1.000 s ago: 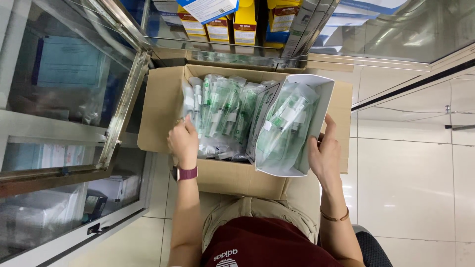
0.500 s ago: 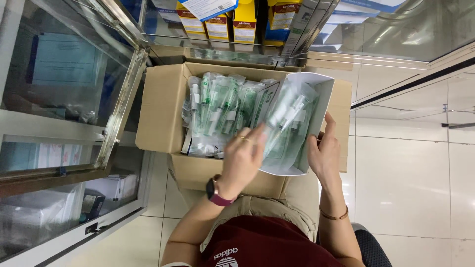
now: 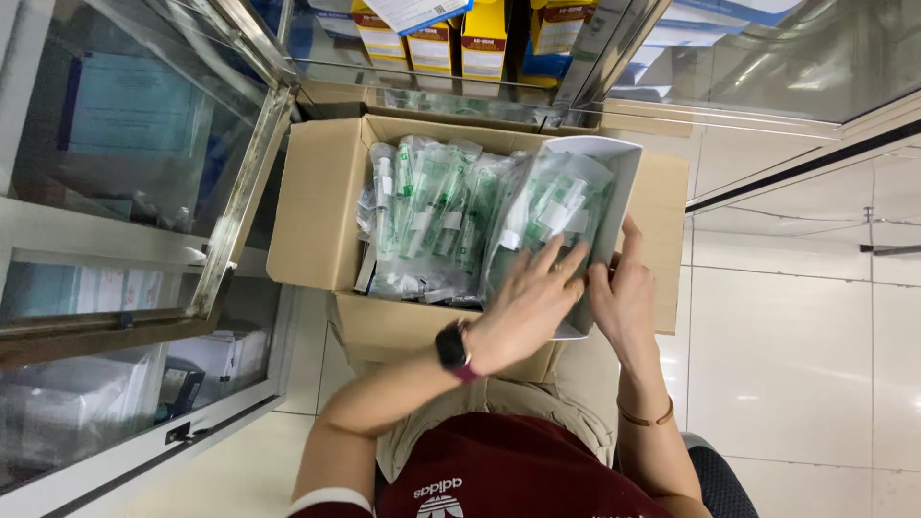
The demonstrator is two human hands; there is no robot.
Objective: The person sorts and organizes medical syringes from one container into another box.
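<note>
Two bare hands meet at a small white carton [image 3: 614, 163] in the single head view, which looks straight down over the person's lap. That carton, open-topped and packed with clear-wrapped syringes [image 3: 552, 206], stands tilted at the 3 o'clock end of a large brown cardboard box [image 3: 317, 201] resting on the knees. The left hand [image 3: 523, 302] lies flat with its fingers [image 3: 556, 264] spread over the wrapped packs, its grip open and pressing rather than closed around anything; a dark watch with a maroon strap [image 3: 451, 347] sits on that wrist. The right hand [image 3: 624, 288] has its grip curled on the white carton's near wall, at 3 o'clock of the left hand and just beside it. More loose green-and-clear syringe packs [image 3: 432, 221] fill the brown box toward 9 o'clock. At 12 o'clock, yellow boxes [image 3: 484, 38] stand inside a glass-doored cabinet [image 3: 144, 144], whose metal-framed door hangs open at 9 o'clock. The risks, as I judge them: the white carton leans and is steadied only by one hand on its edge, so a loosened hold could tip it and slide the slippery wrapped packs out onto the tiled floor [image 3: 787, 364]; the big box balances on the lap, and a shift of the knees could dump it; an elbow swinging toward 9 o'clock might knock the cabinet door.
</note>
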